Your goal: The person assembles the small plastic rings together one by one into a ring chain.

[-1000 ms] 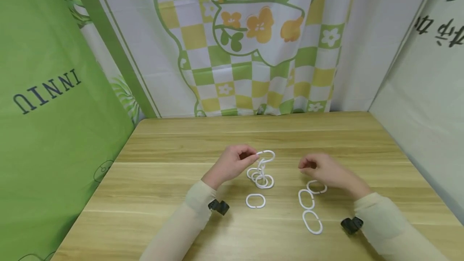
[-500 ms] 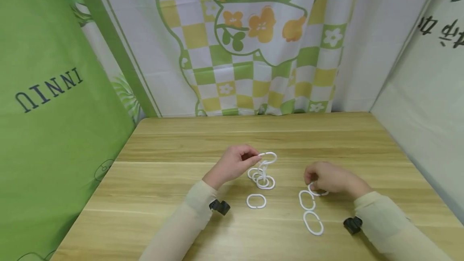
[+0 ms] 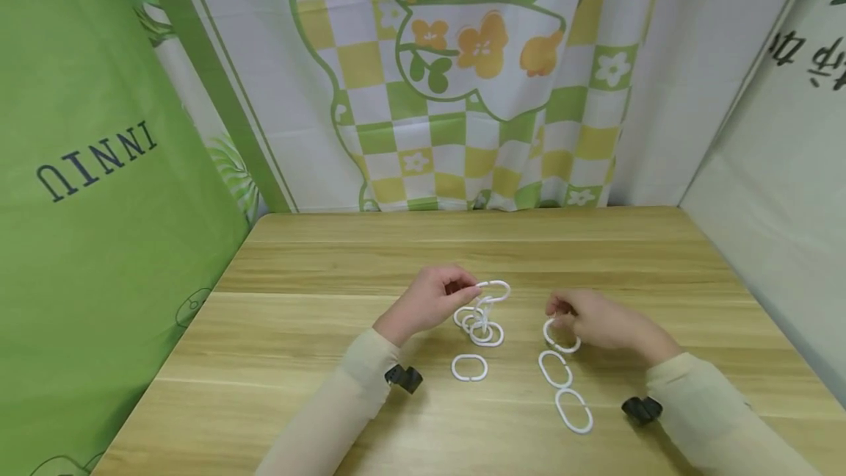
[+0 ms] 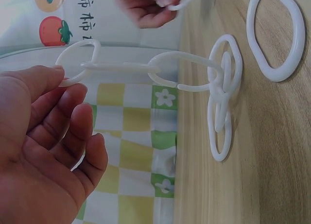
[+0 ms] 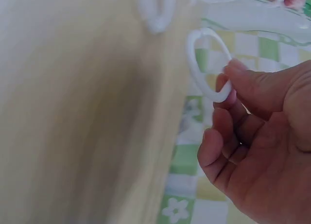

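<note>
Left hand (image 3: 432,301): fingers pinch the top link of a chain of white oval plastic rings (image 3: 481,314), lifted so its lower links heap on the light wooden table (image 3: 311,329) just right of the hand.

Right hand (image 3: 591,318): thumb and forefinger clamped on a single white plastic ring (image 3: 560,335), raised off the table, well apart from the chain, at 3 o'clock from it.

One loose white oval ring (image 3: 469,367) lies flat at 6 o'clock from the chain.

Two more loose white rings (image 3: 565,390) lie end to end at 6 o'clock from the right hand.

Black wrist mounts (image 3: 405,377) sit on both cream sleeves.

Green and checked flowered curtains (image 3: 463,79) close the table's far edge; nothing lies between the hands.
</note>
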`<state>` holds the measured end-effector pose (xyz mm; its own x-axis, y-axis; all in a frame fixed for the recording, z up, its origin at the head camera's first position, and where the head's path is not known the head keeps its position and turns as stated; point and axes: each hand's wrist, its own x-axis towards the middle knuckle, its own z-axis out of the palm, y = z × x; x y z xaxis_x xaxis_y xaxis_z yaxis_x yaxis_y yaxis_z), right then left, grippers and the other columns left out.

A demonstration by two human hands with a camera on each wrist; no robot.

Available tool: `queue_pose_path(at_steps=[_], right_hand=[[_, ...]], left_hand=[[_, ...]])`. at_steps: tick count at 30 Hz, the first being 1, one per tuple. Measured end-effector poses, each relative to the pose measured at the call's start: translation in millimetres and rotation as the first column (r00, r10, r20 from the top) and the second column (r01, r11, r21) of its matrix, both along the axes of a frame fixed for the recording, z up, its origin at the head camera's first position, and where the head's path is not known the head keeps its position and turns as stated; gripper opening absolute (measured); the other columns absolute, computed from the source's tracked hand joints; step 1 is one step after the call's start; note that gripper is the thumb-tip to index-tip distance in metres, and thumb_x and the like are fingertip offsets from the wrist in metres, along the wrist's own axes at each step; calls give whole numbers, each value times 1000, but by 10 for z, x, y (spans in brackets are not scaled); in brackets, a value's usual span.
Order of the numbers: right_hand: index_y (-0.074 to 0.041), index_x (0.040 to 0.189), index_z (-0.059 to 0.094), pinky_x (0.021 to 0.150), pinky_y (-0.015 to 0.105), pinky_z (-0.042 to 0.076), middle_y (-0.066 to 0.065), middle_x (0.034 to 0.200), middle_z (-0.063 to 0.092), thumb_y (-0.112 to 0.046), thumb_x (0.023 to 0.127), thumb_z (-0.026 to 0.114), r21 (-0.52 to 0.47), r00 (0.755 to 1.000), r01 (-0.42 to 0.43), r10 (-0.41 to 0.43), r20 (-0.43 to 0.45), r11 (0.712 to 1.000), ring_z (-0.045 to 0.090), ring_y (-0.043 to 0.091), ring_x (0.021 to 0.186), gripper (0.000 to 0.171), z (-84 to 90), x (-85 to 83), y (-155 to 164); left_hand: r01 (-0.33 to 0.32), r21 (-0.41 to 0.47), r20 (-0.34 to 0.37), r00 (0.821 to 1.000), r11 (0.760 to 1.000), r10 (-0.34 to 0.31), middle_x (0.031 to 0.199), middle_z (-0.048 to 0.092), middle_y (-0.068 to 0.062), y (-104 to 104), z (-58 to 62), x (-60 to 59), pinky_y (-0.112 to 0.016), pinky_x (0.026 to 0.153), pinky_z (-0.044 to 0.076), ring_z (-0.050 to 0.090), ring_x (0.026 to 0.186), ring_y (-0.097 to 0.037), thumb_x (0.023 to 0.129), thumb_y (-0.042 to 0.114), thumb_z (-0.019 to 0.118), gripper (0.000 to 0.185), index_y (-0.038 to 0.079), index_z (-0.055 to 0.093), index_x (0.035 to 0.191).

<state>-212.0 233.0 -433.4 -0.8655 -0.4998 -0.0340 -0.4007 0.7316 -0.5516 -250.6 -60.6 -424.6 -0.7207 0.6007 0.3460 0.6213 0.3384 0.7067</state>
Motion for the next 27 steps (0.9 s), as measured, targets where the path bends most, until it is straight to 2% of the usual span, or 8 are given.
queue_pose_path(at_steps=[3, 6, 11, 19, 22, 27], right_hand=[[-9, 99, 62, 64, 29, 43, -5, 80, 55, -10, 89, 58, -68, 997, -3, -3, -76, 998, 50, 11, 74, 11, 116, -7, -84], [-13, 95, 63, 63, 28, 44, -7, 79, 56, -17, 90, 58, -143, 992, 12, -30, -122, 990, 51, 11, 73, 8, 243, 2, -191], [-17, 91, 61, 63, 29, 44, -3, 80, 57, -26, 91, 57, -272, 989, 62, -97, -115, 960, 52, 14, 74, 9, 419, 7, -372], [-11, 95, 62, 65, 33, 45, 2, 84, 59, -22, 90, 58, -354, 982, 157, -184, -44, 922, 53, 18, 76, 13, 466, -26, -562], [-7, 97, 61, 65, 34, 45, 4, 86, 60, -22, 90, 58, -365, 980, 167, -195, -40, 916, 53, 18, 76, 17, 457, -36, -588], [-9, 95, 61, 66, 34, 45, 8, 86, 61, -21, 90, 57, -367, 979, 162, -195, -55, 916, 53, 18, 76, 14, 434, -54, -603]], left_hand=[[0, -2, -4, 1000, 1000, 0, 75, 58, 8, 7, -2, 8, -21, 54, 45, 51, 62, -7, 88, 27, 61, 15, 14, 67, 88], [3, -3, -5, 1000, 1000, -3, 74, 58, 9, 15, -18, 6, -21, 54, 45, 51, 62, -6, 88, 28, 61, 14, 16, 67, 88], [22, 14, -11, 1000, 1000, -22, 73, 57, 9, 38, -32, 4, -21, 53, 44, 51, 61, -5, 87, 27, 63, 13, 16, 68, 87], [50, 20, -9, 999, 999, -50, 71, 57, 10, 56, -23, 26, -21, 51, 44, 50, 59, -5, 86, 25, 64, 11, 15, 68, 87], [54, 11, -9, 999, 998, -54, 72, 58, 10, 60, -13, 34, -21, 52, 44, 51, 60, -5, 86, 25, 64, 11, 15, 68, 87], [44, -5, -24, 999, 999, -44, 73, 57, 11, 57, -13, 32, -21, 52, 43, 50, 60, -5, 86, 25, 64, 10, 16, 68, 87]])
